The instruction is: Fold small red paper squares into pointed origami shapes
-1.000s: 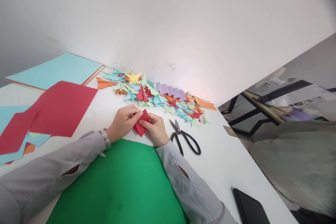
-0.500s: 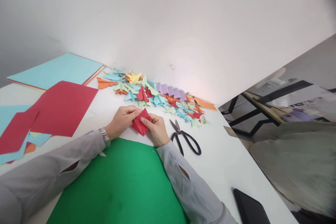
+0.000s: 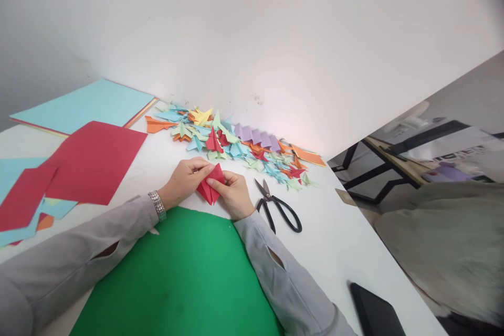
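A small folded piece of red paper (image 3: 207, 190) is held between my two hands, just beyond the far edge of a green mat (image 3: 173, 273). My left hand (image 3: 184, 181) pinches its upper left side between thumb and fingers. On the right side, my right hand (image 3: 233, 193) grips it with the thumb lying across the front. The paper is diamond-shaped, with a point at the top and a split at the bottom tip. My fingers behind the paper are partly hidden.
Folded paper pieces (image 3: 214, 140) in many colours lie along the wall. Black-handled scissors (image 3: 271, 205) rest right of my hand. Red sheets (image 3: 98, 163) and a blue-topped paper stack (image 3: 86, 105) are at left. A black phone-like device (image 3: 374, 310) lies near the table's right edge.
My right thumb has shifted slightly left over the red paper. The paper's lower tip now looks split into two points. Both hands stay in nearly the same place.
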Available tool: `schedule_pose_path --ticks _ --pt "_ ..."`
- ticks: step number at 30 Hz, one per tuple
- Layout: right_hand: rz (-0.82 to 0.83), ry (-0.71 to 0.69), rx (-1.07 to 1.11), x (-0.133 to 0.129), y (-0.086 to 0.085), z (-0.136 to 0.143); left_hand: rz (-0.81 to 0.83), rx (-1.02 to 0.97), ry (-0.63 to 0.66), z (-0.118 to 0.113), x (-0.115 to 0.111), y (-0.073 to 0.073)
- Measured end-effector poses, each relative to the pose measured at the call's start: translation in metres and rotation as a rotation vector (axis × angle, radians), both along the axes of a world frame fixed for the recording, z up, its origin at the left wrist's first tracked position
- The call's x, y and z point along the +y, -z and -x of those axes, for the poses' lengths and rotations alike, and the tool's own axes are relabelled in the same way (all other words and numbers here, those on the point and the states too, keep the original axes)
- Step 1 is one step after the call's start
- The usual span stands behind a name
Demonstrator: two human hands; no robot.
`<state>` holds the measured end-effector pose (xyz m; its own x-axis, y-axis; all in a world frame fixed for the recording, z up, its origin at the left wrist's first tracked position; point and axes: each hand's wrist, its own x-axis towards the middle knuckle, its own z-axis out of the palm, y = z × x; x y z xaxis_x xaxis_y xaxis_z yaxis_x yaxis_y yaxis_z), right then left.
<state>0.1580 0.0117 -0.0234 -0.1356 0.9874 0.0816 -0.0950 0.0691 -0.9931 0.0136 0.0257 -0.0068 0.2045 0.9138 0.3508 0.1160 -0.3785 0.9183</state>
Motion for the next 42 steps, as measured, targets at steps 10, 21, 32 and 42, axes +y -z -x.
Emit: schedule_pose_path --ticks 10,21,32,42 --pt "0.018 -0.002 0.005 0.0008 0.0014 0.0006 -0.022 0.004 0.031 -0.0003 -0.0007 -0.0015" --pt "-0.025 -0.012 -0.068 0.0006 0.002 0.0 -0.005 0.022 -0.022 -0.0014 -0.0011 0.0003" --pt "-0.071 -0.053 -0.128 -0.0002 -0.0004 -0.0004 0.01 -0.011 -0.019 -0.0018 -0.0017 -0.0007" --pt "-0.089 -0.045 -0.159 -0.0015 -0.0018 0.0013 0.136 -0.157 0.047 -0.0006 0.0002 -0.0006"
